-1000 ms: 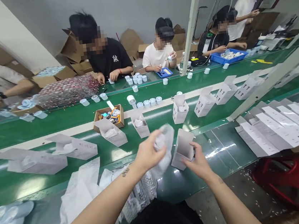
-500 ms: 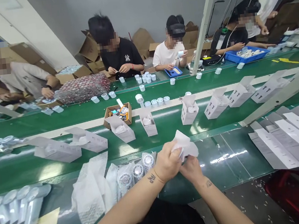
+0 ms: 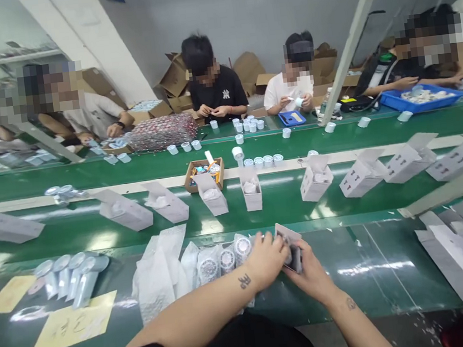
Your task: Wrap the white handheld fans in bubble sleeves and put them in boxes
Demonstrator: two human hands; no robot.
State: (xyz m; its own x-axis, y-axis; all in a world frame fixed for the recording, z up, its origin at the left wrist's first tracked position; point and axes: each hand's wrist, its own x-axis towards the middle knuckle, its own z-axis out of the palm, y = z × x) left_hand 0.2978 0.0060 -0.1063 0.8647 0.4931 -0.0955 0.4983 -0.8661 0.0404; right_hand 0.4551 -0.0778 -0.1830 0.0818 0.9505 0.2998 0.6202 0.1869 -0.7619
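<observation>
My right hand is closed round a small white box, its dark opening tilted towards me. Bent over the left side of that box is my left hand, its fingers pressed at the opening. Whatever is inside is mostly covered by those fingers. Just left of my left forearm, several clear-wrapped shower heads lie in a row. Beside them is a pile of white bubble-wrap bags.
Open white boxes stand along the green belt. Unwrapped shower heads and a yellow paper lie at left. Flat cartons lean at right. Beyond are a parts box, a slanted post and co-workers.
The view has swung left. The box in my right hand has turned so its opening shows, and my left hand has shifted from above it to its left side.
</observation>
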